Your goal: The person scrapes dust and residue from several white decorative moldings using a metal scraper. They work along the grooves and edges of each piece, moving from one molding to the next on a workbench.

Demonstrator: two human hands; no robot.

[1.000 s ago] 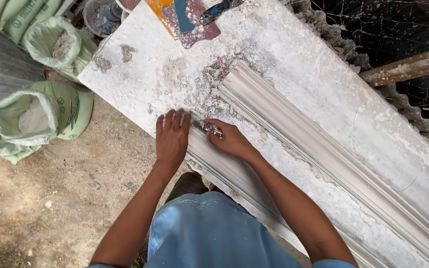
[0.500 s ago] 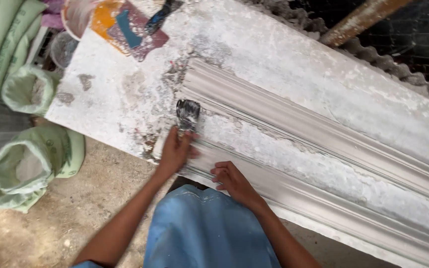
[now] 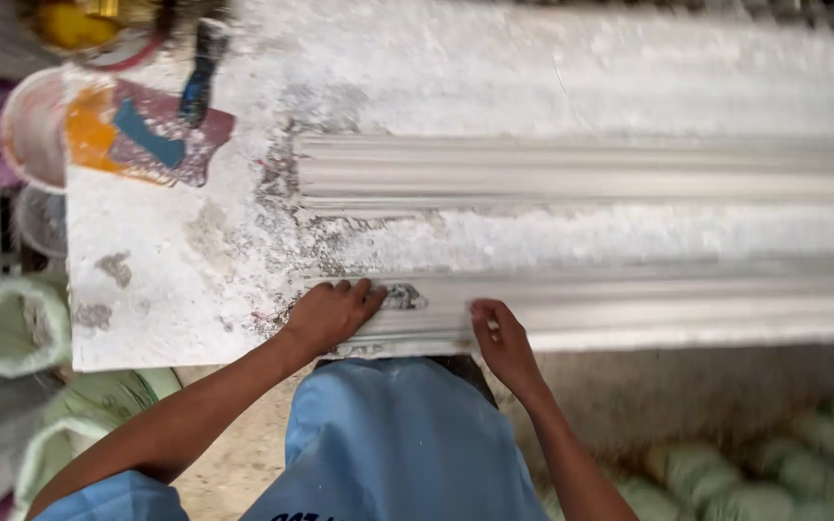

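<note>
1. L hand point(image 3: 332, 314) lies flat, fingers together, on the end of the near plaster moulding point(image 3: 629, 309); fingertips touch a small dark scraper-like tool point(image 3: 403, 296). Can't tell if it's gripped or just pressed down.
2. R hand point(image 3: 496, 333) sits just right of the L, fingers curled over the moulding's front lip, pressing w/ no clear grasp on anything loose.
3. Near moulding runs from under the L hand away to the right, along the table's front edge. A second moulding point(image 3: 581, 174) lies parallel, beyond both hands, w/ a rough plaster strip between.
4. Risk, my guess: the moulding end by the L hand looks crumbly; hard pressure or a tool slip could chip the profile. R hand's at the table edge point(image 3: 147, 359), so a push toward the body might slide the piece off.
5. Room: open white table left of the L hand; farther left-up, a coloured mixing board point(image 3: 147, 135) & a bucket point(image 3: 31, 125). Below the R hand, green sacks point(image 3: 774, 473) crowd the floor. Frame's blurred, fine detail unsure.
</note>
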